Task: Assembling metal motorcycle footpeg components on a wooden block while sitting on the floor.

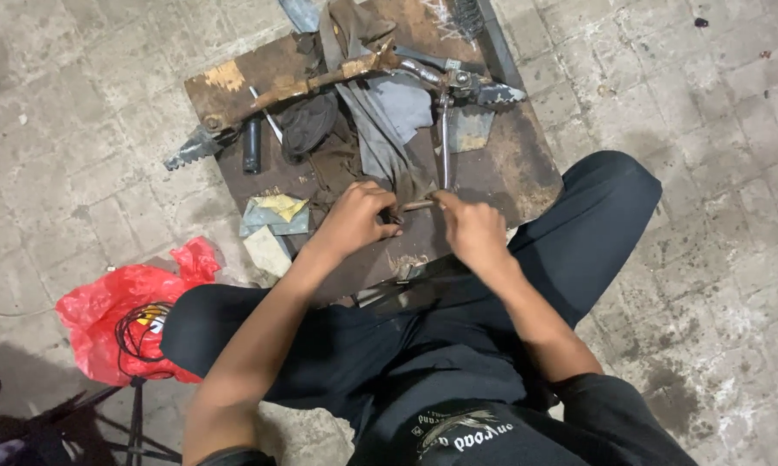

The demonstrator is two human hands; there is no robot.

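Head view: two hands meet over one rusty board (510,164). Left hand (354,220) and right hand (473,229) each close around an end of one short metal rod (416,205), held just above the board's near edge. One footpeg bar (337,78), one rag (389,121), one red bag (121,311).

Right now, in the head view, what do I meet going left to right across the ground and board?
Crumpled red plastic bag → short black cylinder → left hand → right hand → toothed grey metal footpeg.
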